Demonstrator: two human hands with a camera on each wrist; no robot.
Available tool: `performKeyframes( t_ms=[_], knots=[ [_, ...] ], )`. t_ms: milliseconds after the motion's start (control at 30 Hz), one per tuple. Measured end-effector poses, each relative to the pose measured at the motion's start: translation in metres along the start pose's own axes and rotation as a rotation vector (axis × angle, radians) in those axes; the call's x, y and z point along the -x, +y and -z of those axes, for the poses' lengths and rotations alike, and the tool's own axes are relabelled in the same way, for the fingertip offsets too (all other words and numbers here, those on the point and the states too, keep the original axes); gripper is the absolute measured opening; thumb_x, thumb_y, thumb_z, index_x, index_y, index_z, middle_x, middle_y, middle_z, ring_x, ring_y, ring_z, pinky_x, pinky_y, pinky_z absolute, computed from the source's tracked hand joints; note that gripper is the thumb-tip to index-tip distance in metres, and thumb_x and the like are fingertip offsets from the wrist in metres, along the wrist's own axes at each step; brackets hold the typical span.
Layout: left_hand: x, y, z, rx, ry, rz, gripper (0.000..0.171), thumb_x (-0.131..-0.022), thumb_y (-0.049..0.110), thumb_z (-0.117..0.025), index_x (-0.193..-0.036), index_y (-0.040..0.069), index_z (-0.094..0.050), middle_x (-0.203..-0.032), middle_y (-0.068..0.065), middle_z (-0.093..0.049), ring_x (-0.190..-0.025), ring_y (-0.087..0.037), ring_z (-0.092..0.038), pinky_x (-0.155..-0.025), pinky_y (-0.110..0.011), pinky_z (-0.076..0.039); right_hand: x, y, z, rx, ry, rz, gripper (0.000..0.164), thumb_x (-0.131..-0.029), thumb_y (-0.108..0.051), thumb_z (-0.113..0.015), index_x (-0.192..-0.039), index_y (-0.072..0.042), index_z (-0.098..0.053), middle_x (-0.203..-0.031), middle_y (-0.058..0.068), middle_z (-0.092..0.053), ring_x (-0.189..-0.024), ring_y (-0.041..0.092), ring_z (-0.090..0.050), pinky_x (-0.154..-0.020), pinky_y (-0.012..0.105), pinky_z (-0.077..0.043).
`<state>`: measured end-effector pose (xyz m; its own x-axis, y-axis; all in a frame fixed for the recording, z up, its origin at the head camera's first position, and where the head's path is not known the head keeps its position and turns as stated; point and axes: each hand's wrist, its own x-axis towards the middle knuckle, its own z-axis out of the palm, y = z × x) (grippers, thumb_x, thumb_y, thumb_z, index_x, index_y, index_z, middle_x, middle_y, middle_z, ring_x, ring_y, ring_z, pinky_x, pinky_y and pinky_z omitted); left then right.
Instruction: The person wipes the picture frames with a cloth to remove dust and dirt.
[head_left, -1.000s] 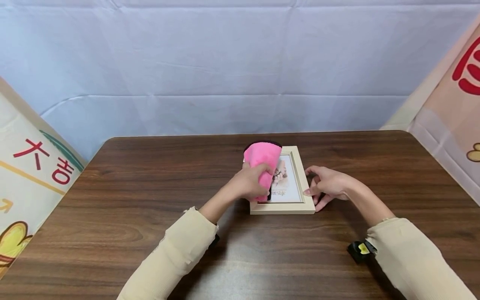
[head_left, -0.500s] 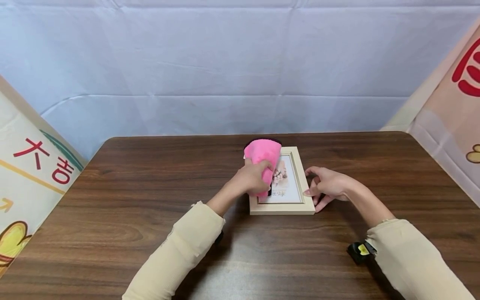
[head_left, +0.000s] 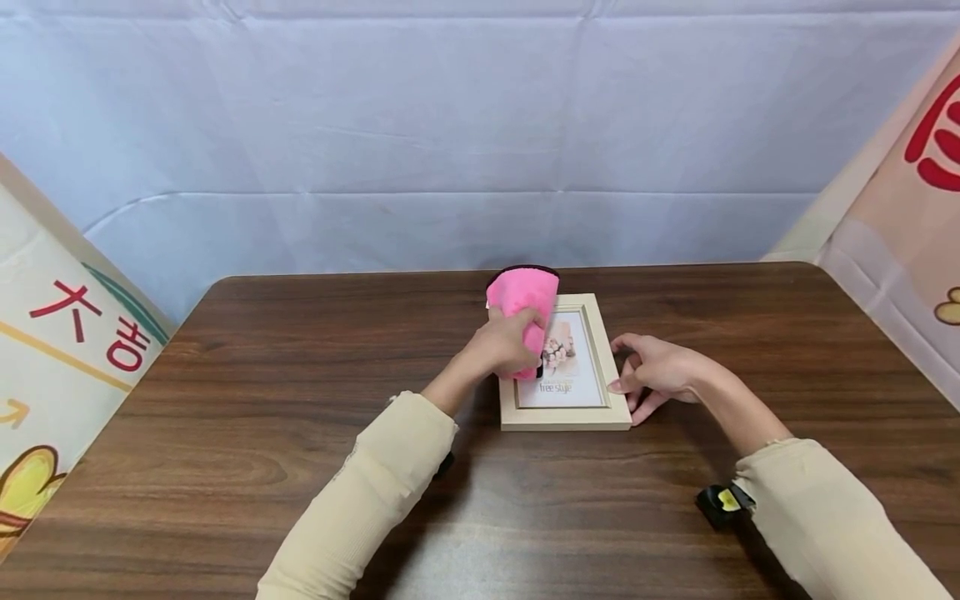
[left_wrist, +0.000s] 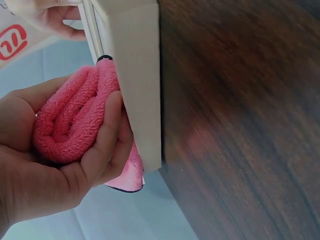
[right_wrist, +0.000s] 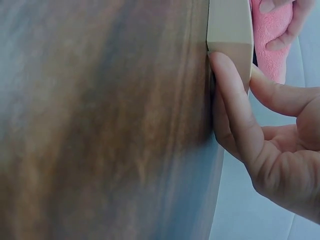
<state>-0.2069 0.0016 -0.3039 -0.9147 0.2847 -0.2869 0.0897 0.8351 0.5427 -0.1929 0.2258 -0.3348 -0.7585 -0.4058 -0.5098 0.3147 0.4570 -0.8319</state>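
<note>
A cream picture frame (head_left: 566, 419) with a flower print lies flat on the brown table. My left hand (head_left: 504, 343) grips a folded pink cloth (head_left: 525, 290) with dark edging, held against the frame's left part and covering some of the print. In the left wrist view the fingers curl round the thick, fluffy cloth (left_wrist: 75, 112) beside the frame's side (left_wrist: 137, 85). At the frame's right side, my right hand (head_left: 660, 368) pinches the border, thumb on top. The right wrist view has the fingertips against the frame's outer edge (right_wrist: 231, 55).
The wooden table (head_left: 225, 400) extends on both sides of the frame. Behind it hangs a pale blue-white cloth backdrop (head_left: 420, 150). Printed banners stand at the left (head_left: 67, 367) and right. A black strap device with a yellow mark (head_left: 723, 504) sits at the right wrist.
My left hand has slid the cloth a little toward the far edge, showing more of the print's lower part. The right hand and picture frame have stayed put.
</note>
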Motion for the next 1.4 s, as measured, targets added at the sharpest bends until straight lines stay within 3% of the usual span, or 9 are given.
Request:
performKeyframes(
  t_ms=[267, 400, 533, 667, 800, 1067, 1267, 1400],
  knots=[
    [0.000, 0.002, 0.001, -0.010, 0.002, 0.001, 0.046, -0.076, 0.008, -0.066, -0.117, 0.023, -0.051, -0.123, -0.019, -0.030, -0.064, -0.019, -0.051, -0.046, -0.019, -0.044, 0.001, -0.001, 0.001, 0.009, -0.001, 0.002, 0.065, -0.087, 0.002, -0.057, -0.134, 0.006, -0.011, -0.083, 0.018, -0.048, -0.063, 0.024, -0.057, -0.062, 0.044, -0.056],
    [0.003, 0.001, 0.005, -0.003, 0.003, -0.009, 0.046, -0.077, 0.010, -0.067, -0.118, 0.023, -0.051, -0.122, -0.018, -0.031, -0.073, -0.022, -0.053, -0.049, -0.019, -0.046, 0.000, -0.001, 0.000, 0.005, 0.003, 0.002, 0.065, -0.087, 0.002, -0.057, -0.134, 0.006, -0.012, -0.082, 0.018, -0.048, -0.063, 0.024, -0.057, -0.062, 0.044, -0.056],
    [0.009, -0.003, 0.012, 0.020, 0.007, -0.020, 0.045, -0.078, 0.011, -0.067, -0.119, 0.023, -0.052, -0.121, -0.017, -0.033, -0.079, -0.023, -0.053, -0.052, -0.021, -0.048, 0.000, 0.000, 0.000, 0.003, 0.003, 0.003, 0.065, -0.087, 0.002, -0.057, -0.134, 0.006, -0.012, -0.082, 0.018, -0.048, -0.063, 0.024, -0.057, -0.062, 0.044, -0.056],
    [0.015, -0.012, 0.023, 0.073, 0.012, -0.011, 0.044, -0.077, 0.007, -0.066, -0.117, 0.022, -0.053, -0.117, -0.017, -0.031, -0.074, -0.023, -0.055, -0.049, -0.022, -0.051, 0.000, 0.000, 0.000, 0.007, 0.004, 0.000, 0.064, -0.087, 0.002, -0.057, -0.134, 0.006, -0.013, -0.082, 0.018, -0.048, -0.063, 0.024, -0.056, -0.062, 0.044, -0.056],
    [0.021, -0.023, 0.036, 0.069, 0.033, -0.012, 0.044, -0.077, 0.006, -0.066, -0.116, 0.020, -0.054, -0.114, -0.017, -0.033, -0.077, -0.025, -0.055, -0.050, -0.023, -0.051, 0.000, 0.000, -0.001, 0.006, -0.001, 0.004, 0.064, -0.087, 0.001, -0.057, -0.134, 0.006, -0.012, -0.083, 0.018, -0.048, -0.063, 0.024, -0.056, -0.062, 0.044, -0.056],
    [0.028, -0.045, 0.054, -0.049, 0.096, -0.002, 0.045, -0.076, 0.014, -0.070, -0.118, 0.018, -0.052, -0.121, -0.020, -0.034, -0.095, -0.030, -0.049, -0.059, -0.027, -0.049, 0.001, 0.000, -0.002, 0.003, -0.010, 0.014, 0.064, -0.088, 0.001, -0.056, -0.134, 0.006, -0.012, -0.082, 0.017, -0.048, -0.063, 0.024, -0.056, -0.061, 0.044, -0.056],
    [0.028, -0.062, 0.057, -0.128, 0.123, 0.069, 0.046, -0.078, 0.015, -0.067, -0.121, 0.017, -0.051, -0.127, -0.026, -0.029, -0.085, -0.033, -0.050, -0.055, -0.029, -0.047, 0.001, -0.001, -0.002, 0.006, -0.008, 0.013, 0.064, -0.088, 0.001, -0.056, -0.134, 0.006, -0.012, -0.082, 0.017, -0.048, -0.064, 0.024, -0.056, -0.061, 0.044, -0.056],
    [0.027, -0.073, 0.058, -0.164, 0.131, 0.102, 0.047, -0.078, 0.014, -0.064, -0.123, 0.017, -0.050, -0.125, -0.027, -0.032, -0.085, -0.034, -0.051, -0.062, -0.033, -0.046, 0.001, -0.001, -0.002, 0.011, -0.005, 0.011, 0.064, -0.088, 0.000, -0.056, -0.134, 0.006, -0.012, -0.082, 0.017, -0.048, -0.064, 0.024, -0.056, -0.062, 0.044, -0.056]
  ],
)
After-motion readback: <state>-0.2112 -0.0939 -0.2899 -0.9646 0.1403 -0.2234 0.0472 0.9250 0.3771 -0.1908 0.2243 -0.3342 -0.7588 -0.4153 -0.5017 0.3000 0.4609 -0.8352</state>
